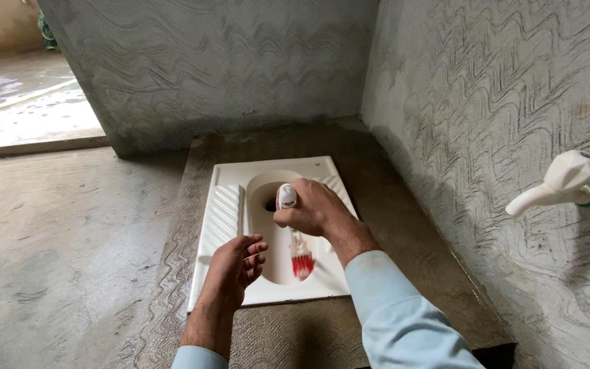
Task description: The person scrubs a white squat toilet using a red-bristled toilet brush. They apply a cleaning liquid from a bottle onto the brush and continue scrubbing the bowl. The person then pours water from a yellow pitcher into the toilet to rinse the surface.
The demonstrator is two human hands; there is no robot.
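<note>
— How is the toilet brush (300, 254) handled?

— It is judged light and stiff, probably slick when wet. Its white handle is gripped near the top by the closed right hand (311, 210), the red bristles lying in the squat pan (221, 217) bowl, toward its near edge.

— And the left hand (238, 263)?

— It is held loosely open, empty, over the pan's near-left corner.

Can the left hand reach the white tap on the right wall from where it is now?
Probably not easily. The left hand hangs open over the squat pan's left side, and the right hand, holding the brush, lies between it and the tap.
</note>
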